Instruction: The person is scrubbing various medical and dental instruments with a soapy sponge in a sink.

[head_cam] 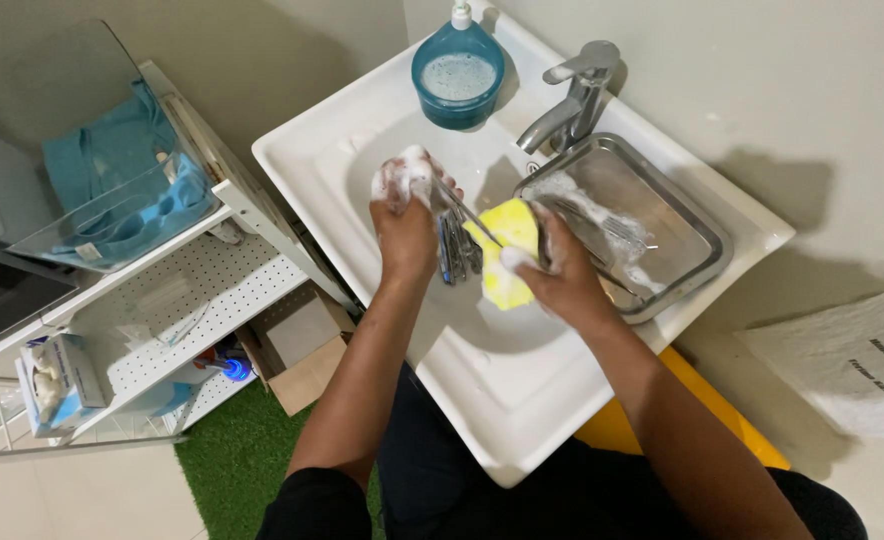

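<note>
— What's the soapy left hand (405,215) doing?
— It's clenched on a bunch of cutlery (457,245), mid-scrub. The right hand (552,270), just beside it, grips the yellow sponge (507,250) against the cutlery.
— Next?
— Probably rinsing under the tap (577,95) beyond the hands.

Pale walls, white perforated shelf rack (212,285), green turf mat (232,455), perhaps a tiled beige floor (72,500).

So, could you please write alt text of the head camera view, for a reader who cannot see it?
Seen from above, a person's soapy left hand holds a bunch of metal utensils over a white sink while the right hand presses a yellow sponge to them. A foamy steel tray sits beside the tap, and a blue soap bowl behind.
</note>
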